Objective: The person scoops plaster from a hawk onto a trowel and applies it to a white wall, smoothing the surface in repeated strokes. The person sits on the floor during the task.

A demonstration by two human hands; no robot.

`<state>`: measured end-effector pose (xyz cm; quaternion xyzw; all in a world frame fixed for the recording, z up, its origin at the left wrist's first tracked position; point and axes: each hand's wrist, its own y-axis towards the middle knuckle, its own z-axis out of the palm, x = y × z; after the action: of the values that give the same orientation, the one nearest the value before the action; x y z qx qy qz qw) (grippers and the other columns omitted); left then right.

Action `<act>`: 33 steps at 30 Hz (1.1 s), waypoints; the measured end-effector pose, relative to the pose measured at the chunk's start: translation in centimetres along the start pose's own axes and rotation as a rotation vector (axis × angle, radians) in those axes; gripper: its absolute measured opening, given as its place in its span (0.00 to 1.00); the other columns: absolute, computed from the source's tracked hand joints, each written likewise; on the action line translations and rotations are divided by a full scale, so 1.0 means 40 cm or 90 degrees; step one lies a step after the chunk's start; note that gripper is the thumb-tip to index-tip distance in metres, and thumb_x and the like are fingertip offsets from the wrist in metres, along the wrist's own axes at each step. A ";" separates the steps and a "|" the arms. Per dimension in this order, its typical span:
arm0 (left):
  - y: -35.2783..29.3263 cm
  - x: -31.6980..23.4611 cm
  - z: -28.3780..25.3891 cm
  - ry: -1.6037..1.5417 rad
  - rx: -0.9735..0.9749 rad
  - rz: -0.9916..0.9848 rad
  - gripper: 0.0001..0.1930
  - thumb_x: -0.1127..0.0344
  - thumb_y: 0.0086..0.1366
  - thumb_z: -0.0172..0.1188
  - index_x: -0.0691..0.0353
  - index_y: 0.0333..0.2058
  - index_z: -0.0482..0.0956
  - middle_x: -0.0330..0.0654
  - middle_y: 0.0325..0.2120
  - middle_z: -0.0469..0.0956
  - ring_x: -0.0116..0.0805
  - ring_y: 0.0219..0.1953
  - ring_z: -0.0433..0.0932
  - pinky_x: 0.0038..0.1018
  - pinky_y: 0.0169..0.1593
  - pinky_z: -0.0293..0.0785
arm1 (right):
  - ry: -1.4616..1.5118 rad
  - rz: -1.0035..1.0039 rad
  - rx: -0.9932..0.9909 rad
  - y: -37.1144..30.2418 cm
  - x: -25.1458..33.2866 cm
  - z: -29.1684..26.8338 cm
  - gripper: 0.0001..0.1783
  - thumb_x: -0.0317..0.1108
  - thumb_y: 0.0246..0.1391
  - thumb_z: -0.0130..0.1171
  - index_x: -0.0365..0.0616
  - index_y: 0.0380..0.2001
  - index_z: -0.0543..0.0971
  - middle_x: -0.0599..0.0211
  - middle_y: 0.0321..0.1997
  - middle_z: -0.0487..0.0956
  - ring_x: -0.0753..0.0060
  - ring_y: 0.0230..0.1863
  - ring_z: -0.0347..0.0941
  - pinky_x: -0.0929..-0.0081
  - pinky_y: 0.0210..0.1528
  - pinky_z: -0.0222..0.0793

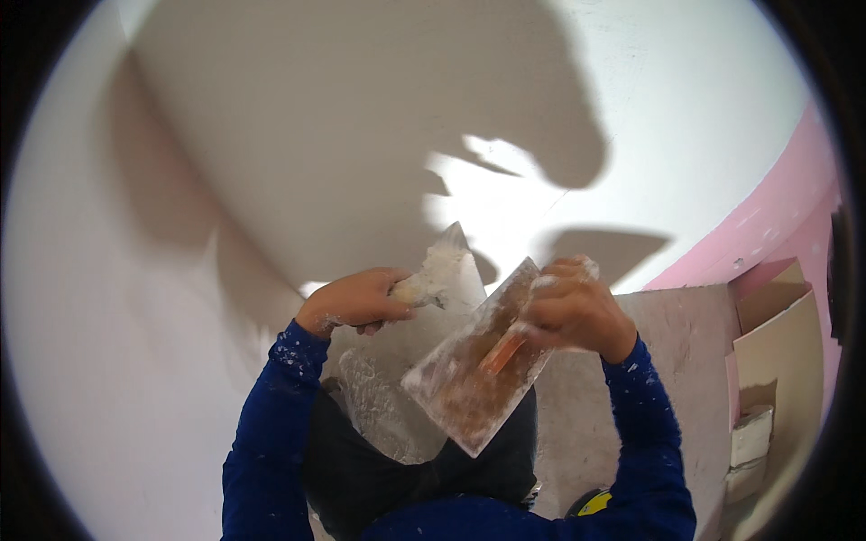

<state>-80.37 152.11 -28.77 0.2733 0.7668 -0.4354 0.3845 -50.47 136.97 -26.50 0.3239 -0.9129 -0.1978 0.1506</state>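
Top: lg-slv garment (469, 518), deep blue, plain, a few pale specks across lower front. L slv (271, 433): blue, full lgth to wrist, white specks & smears, heaviest nr cuff. R slv (645, 442): same blue, full lgth, white flecks scattered from cuff down forearm. Trousers (361, 469): v. dark, approx. blk/charcoal. L hand (356, 299): bare, whitish residue nr wrist. R hand (582, 311): bare, white residue on knuckles.

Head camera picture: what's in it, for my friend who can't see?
A person's left hand holds a scraper with white paste, beside an orange-handled trowel in the right hand. Large shadows darken the pale wall.
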 end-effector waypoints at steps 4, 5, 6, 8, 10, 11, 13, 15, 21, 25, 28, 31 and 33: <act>0.007 -0.023 -0.010 0.000 0.066 0.007 0.27 0.62 0.62 0.64 0.68 0.57 0.72 0.34 0.20 0.73 0.22 0.15 0.70 0.22 0.17 0.66 | -0.017 -0.208 0.135 0.111 0.066 -0.028 0.08 0.38 0.43 0.63 0.53 0.19 0.74 0.80 0.24 0.75 0.75 0.39 0.75 0.68 0.52 0.70; 0.005 -0.022 -0.011 0.000 0.071 0.005 0.28 0.62 0.62 0.64 0.68 0.58 0.71 0.34 0.20 0.73 0.22 0.15 0.70 0.22 0.18 0.66 | -0.017 -0.224 0.127 0.129 0.074 -0.023 0.08 0.38 0.42 0.63 0.53 0.19 0.74 0.80 0.24 0.75 0.74 0.38 0.75 0.69 0.51 0.71; 0.001 -0.020 -0.011 0.008 0.072 -0.010 0.28 0.62 0.62 0.64 0.68 0.59 0.71 0.34 0.20 0.73 0.22 0.15 0.70 0.22 0.18 0.66 | -0.019 -0.240 0.130 0.140 0.078 -0.016 0.08 0.38 0.42 0.63 0.53 0.19 0.74 0.80 0.25 0.75 0.74 0.38 0.75 0.69 0.50 0.71; -0.010 -0.011 -0.006 0.013 0.077 0.006 0.29 0.62 0.62 0.64 0.68 0.60 0.70 0.35 0.21 0.74 0.22 0.16 0.70 0.22 0.19 0.67 | -0.026 -0.261 0.146 0.155 0.082 -0.004 0.07 0.38 0.42 0.63 0.53 0.18 0.75 0.80 0.25 0.75 0.74 0.37 0.75 0.70 0.49 0.71; -0.037 -0.010 0.012 0.008 0.064 0.010 0.29 0.62 0.62 0.64 0.67 0.60 0.71 0.36 0.21 0.75 0.23 0.17 0.70 0.22 0.20 0.68 | -0.029 -0.297 0.115 0.161 0.086 0.007 0.07 0.38 0.41 0.63 0.53 0.18 0.75 0.79 0.24 0.75 0.74 0.36 0.75 0.71 0.48 0.72; -0.048 -0.016 0.019 -0.005 0.056 0.014 0.29 0.62 0.62 0.64 0.66 0.60 0.71 0.36 0.22 0.75 0.23 0.17 0.71 0.22 0.20 0.68 | -0.046 -0.274 0.170 0.163 0.088 0.011 0.06 0.38 0.41 0.63 0.53 0.18 0.76 0.79 0.23 0.75 0.74 0.35 0.75 0.71 0.48 0.72; -0.076 -0.030 0.030 -0.005 0.036 0.028 0.29 0.62 0.62 0.64 0.66 0.60 0.71 0.36 0.23 0.76 0.22 0.18 0.70 0.22 0.21 0.69 | -0.070 -0.263 0.209 0.165 0.092 0.015 0.06 0.37 0.40 0.63 0.53 0.18 0.77 0.79 0.23 0.75 0.74 0.34 0.75 0.72 0.47 0.72; -0.098 -0.049 0.042 0.023 0.010 0.032 0.29 0.61 0.62 0.64 0.65 0.60 0.71 0.36 0.23 0.76 0.21 0.18 0.70 0.21 0.21 0.68 | -0.071 -0.260 0.212 0.168 0.100 0.007 0.05 0.37 0.39 0.63 0.52 0.17 0.77 0.79 0.22 0.76 0.74 0.34 0.76 0.72 0.47 0.71; -0.183 -0.082 0.065 -0.042 -0.035 0.001 0.32 0.60 0.61 0.65 0.63 0.63 0.68 0.33 0.23 0.75 0.21 0.17 0.69 0.20 0.20 0.67 | -0.056 -0.239 0.194 0.180 0.132 -0.028 0.05 0.37 0.37 0.64 0.52 0.16 0.78 0.79 0.22 0.76 0.74 0.35 0.77 0.70 0.47 0.71; -0.235 -0.057 0.042 -0.077 -0.144 -0.008 0.33 0.62 0.60 0.65 0.64 0.63 0.67 0.34 0.21 0.73 0.20 0.16 0.67 0.19 0.18 0.65 | -0.104 -0.176 0.188 0.113 0.109 -0.022 0.07 0.36 0.39 0.65 0.51 0.15 0.77 0.79 0.23 0.76 0.73 0.35 0.77 0.70 0.46 0.71; -0.279 -0.031 0.026 -0.169 -0.295 0.054 0.33 0.64 0.60 0.64 0.67 0.63 0.67 0.34 0.19 0.71 0.19 0.14 0.65 0.17 0.16 0.63 | 0.028 0.098 0.045 -0.031 0.052 -0.011 0.12 0.37 0.49 0.66 0.50 0.15 0.78 0.78 0.21 0.76 0.73 0.34 0.77 0.69 0.45 0.72; -0.288 0.001 0.017 -0.270 -0.362 0.141 0.35 0.65 0.60 0.63 0.71 0.64 0.64 0.34 0.17 0.69 0.20 0.12 0.65 0.18 0.15 0.61 | 0.577 0.502 -0.385 -0.200 0.019 0.134 0.15 0.47 0.61 0.59 0.47 0.40 0.81 0.67 0.39 0.80 0.63 0.48 0.77 0.61 0.54 0.73; -0.268 0.026 0.018 -0.320 -0.377 0.191 0.35 0.65 0.60 0.62 0.72 0.64 0.63 0.34 0.16 0.69 0.21 0.11 0.64 0.18 0.14 0.60 | 0.957 0.530 -0.852 -0.257 0.004 0.300 0.25 0.52 0.64 0.55 0.46 0.55 0.77 0.60 0.52 0.79 0.58 0.56 0.74 0.57 0.60 0.72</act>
<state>-88.78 146.50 -24.97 0.1449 0.6925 -0.1883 0.6812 -49.97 132.69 -41.73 -0.1202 -0.3328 -0.3399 0.8713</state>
